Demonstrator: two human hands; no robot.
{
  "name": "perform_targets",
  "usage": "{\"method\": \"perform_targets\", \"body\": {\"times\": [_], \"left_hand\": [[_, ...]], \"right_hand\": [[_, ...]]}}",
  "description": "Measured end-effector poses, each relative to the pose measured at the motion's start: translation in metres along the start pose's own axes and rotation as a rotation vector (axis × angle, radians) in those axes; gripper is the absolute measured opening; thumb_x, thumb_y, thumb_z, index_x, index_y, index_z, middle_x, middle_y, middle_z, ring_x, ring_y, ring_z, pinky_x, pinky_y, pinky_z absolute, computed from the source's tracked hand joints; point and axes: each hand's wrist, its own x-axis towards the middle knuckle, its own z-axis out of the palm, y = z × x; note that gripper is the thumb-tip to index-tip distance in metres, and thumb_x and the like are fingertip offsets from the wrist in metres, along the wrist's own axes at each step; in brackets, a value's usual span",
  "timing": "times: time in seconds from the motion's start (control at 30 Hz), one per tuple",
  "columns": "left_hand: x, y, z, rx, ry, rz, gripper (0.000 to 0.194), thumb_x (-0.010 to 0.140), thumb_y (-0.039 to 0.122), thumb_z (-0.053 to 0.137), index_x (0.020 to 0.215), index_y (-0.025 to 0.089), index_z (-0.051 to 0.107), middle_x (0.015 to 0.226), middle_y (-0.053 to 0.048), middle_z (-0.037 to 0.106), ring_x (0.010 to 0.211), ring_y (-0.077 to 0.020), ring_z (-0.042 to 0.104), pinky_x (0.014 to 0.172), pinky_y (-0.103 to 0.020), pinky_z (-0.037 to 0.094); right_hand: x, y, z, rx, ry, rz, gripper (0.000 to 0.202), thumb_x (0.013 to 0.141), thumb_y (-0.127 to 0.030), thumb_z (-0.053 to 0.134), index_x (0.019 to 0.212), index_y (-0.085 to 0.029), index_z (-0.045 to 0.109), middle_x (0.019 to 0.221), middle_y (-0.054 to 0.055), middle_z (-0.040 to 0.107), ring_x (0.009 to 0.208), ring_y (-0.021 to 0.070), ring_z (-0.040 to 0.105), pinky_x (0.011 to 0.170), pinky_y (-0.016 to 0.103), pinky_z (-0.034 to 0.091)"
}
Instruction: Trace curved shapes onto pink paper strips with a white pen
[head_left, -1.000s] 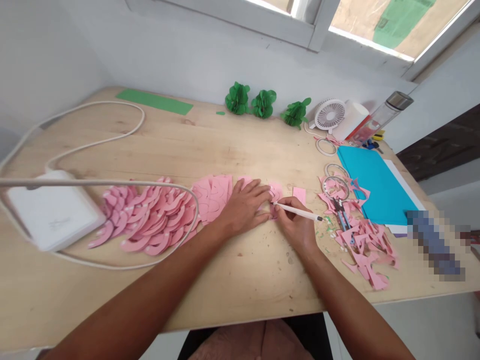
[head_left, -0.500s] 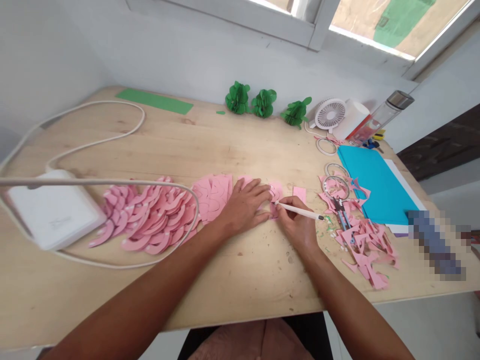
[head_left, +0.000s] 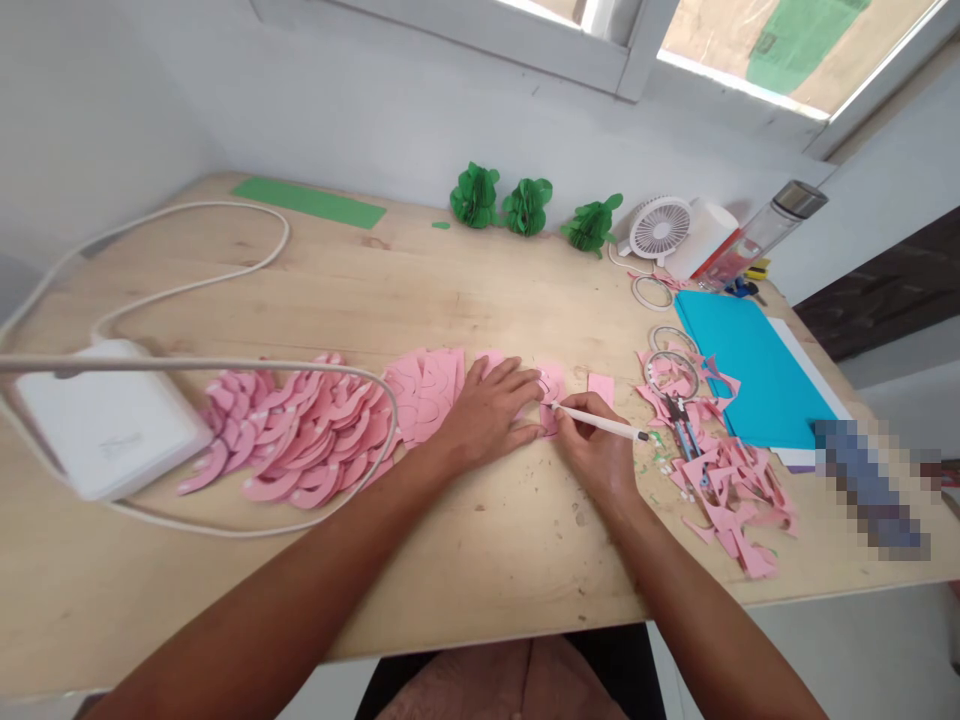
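My left hand (head_left: 496, 408) lies flat with fingers spread on a piece of pink paper (head_left: 553, 384), most of which it hides. A white pen (head_left: 604, 422) is pinched in my right hand (head_left: 600, 455), its tip touching the pink paper by my left fingertips. Dark curved lines show on that paper. Left of my left hand lie pink sheets with drawn curves (head_left: 424, 392). Farther left is a heap of cut, curved pink paper pieces (head_left: 322, 430). A small pink square (head_left: 601, 387) sits just beyond my right hand.
Right of my hands are pink scraps (head_left: 742, 490), scissors (head_left: 686, 430), tape rolls (head_left: 671, 375) and blue paper (head_left: 754, 365). A white box (head_left: 112, 430) and a looping cable (head_left: 202, 362) occupy the left. Green paper ornaments (head_left: 528, 207), a fan (head_left: 661, 228) and a bottle (head_left: 772, 230) stand behind.
Almost nothing differs. The pen and my right hand have shifted very slightly at the paper; my left hand stays in place.
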Motion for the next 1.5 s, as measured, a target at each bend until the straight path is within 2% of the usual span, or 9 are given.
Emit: {"method": "perform_targets", "body": {"times": [0.57,0.8,1.13,1.5], "left_hand": [[0.0001,0.0009,-0.0003,-0.006,0.005,0.0,0.027,0.079,0.032,0.062,0.106,0.026,0.058,0.139,-0.004,0.052,0.137,-0.0319,0.035,0.113,-0.062,0.015],[0.0001,0.0008,0.0,-0.003,0.009,0.001,0.028,0.081,0.034,0.061,0.107,0.026,0.058,0.139,-0.004,0.053,0.136,-0.0317,0.035,0.113,-0.061,0.015],[0.0003,0.0003,0.0005,-0.012,0.013,-0.001,0.029,0.079,0.037,0.064,0.105,0.025,0.058,0.138,-0.005,0.053,0.136,-0.0322,0.035,0.113,-0.061,0.015],[0.0004,0.0003,0.0012,0.003,0.016,0.008,0.028,0.08,0.036,0.063,0.105,0.026,0.059,0.138,-0.004,0.053,0.136,-0.0326,0.035,0.112,-0.062,0.017]], "right_hand": [[0.0,-0.0021,0.0023,-0.001,-0.019,-0.048,0.012,0.081,-0.032,0.056,0.081,-0.022,0.062,0.07,-0.001,0.065,0.059,0.0135,0.055,0.058,0.025,0.043],[0.0004,-0.005,0.0023,0.025,-0.045,-0.041,0.012,0.08,-0.032,0.056,0.08,-0.021,0.062,0.069,-0.001,0.064,0.058,0.0128,0.054,0.056,0.025,0.043],[0.0026,-0.0061,-0.0038,0.053,0.017,0.038,0.012,0.078,-0.031,0.059,0.075,-0.02,0.061,0.063,-0.004,0.059,0.053,0.0108,0.048,0.051,0.023,0.037],[0.0014,0.001,0.0011,0.026,-0.016,0.001,0.012,0.079,-0.032,0.057,0.079,-0.021,0.062,0.067,-0.002,0.062,0.056,0.0118,0.052,0.055,0.024,0.04]]}}
